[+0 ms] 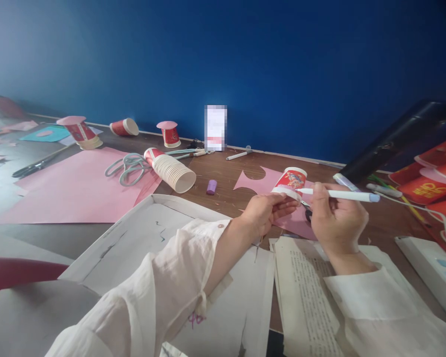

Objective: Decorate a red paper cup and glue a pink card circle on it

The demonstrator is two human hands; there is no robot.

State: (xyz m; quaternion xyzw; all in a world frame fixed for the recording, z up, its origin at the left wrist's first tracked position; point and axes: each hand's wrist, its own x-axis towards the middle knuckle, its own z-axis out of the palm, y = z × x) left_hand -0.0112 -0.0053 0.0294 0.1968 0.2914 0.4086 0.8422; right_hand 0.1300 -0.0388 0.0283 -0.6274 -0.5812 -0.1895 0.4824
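Two bare hands work over a worktop [215,171]. The left hand [259,214] pinches a red printed paper cup [294,179] near its pale edge, tilting it; the right hand [336,218] grips a white felt-tip pen [351,195], its tip at or very near the cup. The marking looks under way, though any line is too small to make out, so how much is left cannot be told. Beneath the hands lies pink paper [250,181] with round pieces already cut away. Beyond them to the left sit a purple cap [211,187], a stack of paper cups [174,173], seemingly unworked, and two red cups [170,135] [78,131] already topped with pink discs.
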